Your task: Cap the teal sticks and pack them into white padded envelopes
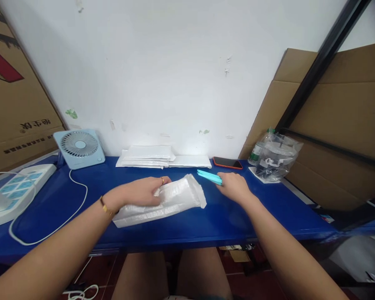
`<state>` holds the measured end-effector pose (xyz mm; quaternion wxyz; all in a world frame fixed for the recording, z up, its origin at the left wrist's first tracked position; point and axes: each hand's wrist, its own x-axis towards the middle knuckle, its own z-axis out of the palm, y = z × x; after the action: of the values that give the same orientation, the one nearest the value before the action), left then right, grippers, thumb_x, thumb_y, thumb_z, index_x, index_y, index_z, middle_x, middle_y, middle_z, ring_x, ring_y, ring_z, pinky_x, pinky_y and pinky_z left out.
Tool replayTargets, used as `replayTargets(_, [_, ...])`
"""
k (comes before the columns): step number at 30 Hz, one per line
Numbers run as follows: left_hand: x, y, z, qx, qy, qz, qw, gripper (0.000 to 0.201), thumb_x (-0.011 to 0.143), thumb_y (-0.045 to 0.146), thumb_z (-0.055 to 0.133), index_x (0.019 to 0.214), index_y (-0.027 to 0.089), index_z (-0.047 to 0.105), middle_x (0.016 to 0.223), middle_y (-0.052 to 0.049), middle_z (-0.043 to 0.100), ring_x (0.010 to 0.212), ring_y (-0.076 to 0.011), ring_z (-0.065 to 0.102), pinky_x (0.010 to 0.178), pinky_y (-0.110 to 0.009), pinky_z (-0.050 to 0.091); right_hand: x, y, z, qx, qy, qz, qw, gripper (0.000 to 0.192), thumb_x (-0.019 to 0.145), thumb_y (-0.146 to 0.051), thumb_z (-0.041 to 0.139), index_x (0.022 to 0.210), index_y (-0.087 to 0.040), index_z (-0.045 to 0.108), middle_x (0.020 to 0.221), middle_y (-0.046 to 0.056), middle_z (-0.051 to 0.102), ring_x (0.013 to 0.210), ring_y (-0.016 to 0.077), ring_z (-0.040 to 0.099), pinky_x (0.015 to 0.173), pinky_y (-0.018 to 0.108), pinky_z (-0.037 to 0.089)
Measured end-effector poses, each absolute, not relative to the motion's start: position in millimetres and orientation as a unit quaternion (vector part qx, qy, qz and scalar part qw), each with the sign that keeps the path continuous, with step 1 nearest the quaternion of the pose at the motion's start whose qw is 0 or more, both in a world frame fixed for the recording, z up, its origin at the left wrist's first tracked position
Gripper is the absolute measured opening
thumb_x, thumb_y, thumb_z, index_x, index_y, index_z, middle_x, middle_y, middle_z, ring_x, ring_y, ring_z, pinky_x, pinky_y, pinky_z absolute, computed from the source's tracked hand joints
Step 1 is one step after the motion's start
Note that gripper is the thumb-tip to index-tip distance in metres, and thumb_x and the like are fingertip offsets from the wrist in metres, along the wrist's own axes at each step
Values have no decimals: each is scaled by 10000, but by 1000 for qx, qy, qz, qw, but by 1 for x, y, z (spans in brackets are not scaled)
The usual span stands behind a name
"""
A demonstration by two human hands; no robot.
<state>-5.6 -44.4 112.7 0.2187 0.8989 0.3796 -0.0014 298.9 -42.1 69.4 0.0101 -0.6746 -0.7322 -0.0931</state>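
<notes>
My bare knees (171, 275) are showing nearest, under the front edge of the blue bench (237, 216). My left hand (140, 191) is lying on a white padded envelope (171, 200), fingers closed over its upper edge and pinning it flat on the bench, its open mouth pointing right. My right hand (234, 186) is gripping a turquoise strip (210, 176) just beside that mouth, the strip sticking out leftward. A stack of white envelopes (148, 156) is lying against the wall, with a phone (227, 163) and a clear plastic bag (276, 158) to the right, a small fan (79, 146) and a power strip (18, 187) to the left.
</notes>
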Motion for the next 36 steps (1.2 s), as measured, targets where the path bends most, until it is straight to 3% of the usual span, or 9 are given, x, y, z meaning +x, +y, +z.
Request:
replayTargets(2, [-2, -21, 111, 887, 381, -58, 254, 542, 674, 231, 476, 1216, 207, 479, 955, -31, 639, 795, -197, 602, 644, -252, 431, 301, -42, 70, -676, -731, -93, 9, 268, 858, -413, 404, 880, -203, 570, 830, 83, 656, 755, 247, 624, 629, 306, 394])
replayTargets(4, [1, -8, 96, 888, 417, -37, 192, 611, 714, 300, 483, 1309, 184, 406, 1088, -82, 611, 906, -224, 594, 724, -281, 439, 304, -43, 68, -674, -733, -94, -3, 263, 855, -412, 409, 878, -206, 570, 831, 84, 656, 757, 252, 626, 628, 311, 398])
replayTargets(6, [2, -8, 74, 891, 440, 6, 113, 718, 737, 463, 511, 1372, 184, 328, 1299, -138, 487, 1112, -290, 506, 867, -353, 405, 309, -43, 64, -667, -738, -97, -24, 224, 842, -376, 429, 878, -206, 572, 828, 87, 659, 759, 261, 630, 619, 314, 403])
replayTargets(10, [0, -24, 35, 901, 421, 16, 101, 1128, 511, 680, 654, 1434, 255, 165, 1455, -120, 297, 1315, -363, 258, 1021, -463, 272, 312, -42, 55, -637, -758, -114, -78, 157, 794, -268, 487, 880, -181, 584, 799, 103, 665, 743, 275, 641, 611, 316, 413])
replayTargets(16, [3, -30, 17, 896, 427, 105, 63, 833, 678, 453, 610, 1403, 229, 267, 1263, -97, 523, 1162, -282, 468, 1006, -405, 312, 303, -41, 46, -575, -800, -126, -120, 156, 791, -171, 467, 874, -150, 598, 819, 123, 676, 742, 277, 652, 612, 317, 431])
replayTargets(20, [7, -31, 20, 890, 432, 138, 49, 671, 705, 390, 583, 1330, 260, 374, 1196, -72, 551, 1093, -267, 508, 933, -379, 369, 297, -42, 49, -569, -802, -130, -128, 176, 790, -122, 448, 867, -140, 605, 813, 129, 680, 745, 278, 657, 612, 316, 437])
replayTargets(27, [23, -29, 20, 890, 422, 156, 72, 540, 742, 359, 549, 1259, 265, 427, 1124, -50, 562, 1008, -236, 539, 863, -347, 384, 261, -36, 63, -536, -824, -134, -126, 165, 802, -124, 491, 924, -147, 599, 840, 141, 679, 783, 256, 659, 660, 309, 448])
replayTargets(31, [30, -27, 18, 892, 420, 153, 70, 499, 742, 349, 557, 1221, 257, 452, 1096, -51, 563, 995, -236, 537, 830, -340, 389, 240, -30, 65, -526, -830, -126, -138, 434, 755, -119, 570, 1179, -142, 483, 856, 148, 677, 805, 258, 658, 674, 307, 454])
replayTargets(36, [37, -28, 19, 888, 434, 145, 45, 502, 723, 422, 600, 1177, 248, 475, 1048, -57, 580, 951, -238, 554, 788, -333, 399, 235, -25, 67, -495, -858, -57, -127, 944, 639, -149, 663, 1431, -191, 153, 971, 151, 659, 838, 280, 642, 642, 294, 443])
